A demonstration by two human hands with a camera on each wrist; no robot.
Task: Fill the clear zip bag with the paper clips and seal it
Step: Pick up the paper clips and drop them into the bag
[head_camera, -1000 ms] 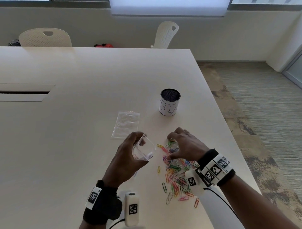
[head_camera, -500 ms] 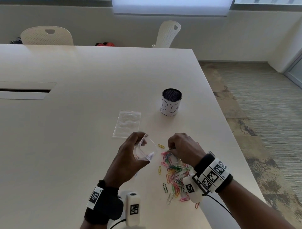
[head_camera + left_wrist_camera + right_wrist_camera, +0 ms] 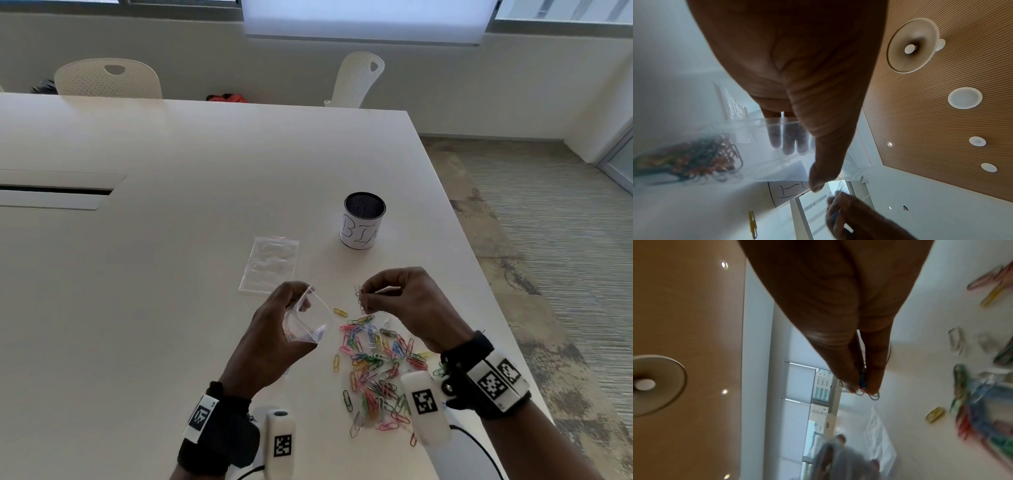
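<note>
The left hand (image 3: 274, 339) curls round the clear zip bag (image 3: 310, 325), holding its mouth open above the table (image 3: 171, 240); some paper clips (image 3: 694, 155) already lie in the bag. At its 3 o'clock the right hand (image 3: 407, 305) pinches a small bunch of clips (image 3: 360, 297) between thumb and fingertips, lifted off the table. Filling looks early: most of the coloured pile (image 3: 376, 370) remains at the bag's 5 o'clock, and sealing is not yet done

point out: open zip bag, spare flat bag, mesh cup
open zip bag (image 3: 310, 327): head view, clear front wall.
spare flat bag (image 3: 270, 263): head view, middle of its flat face.
mesh cup (image 3: 361, 233): head view, white label.
</note>
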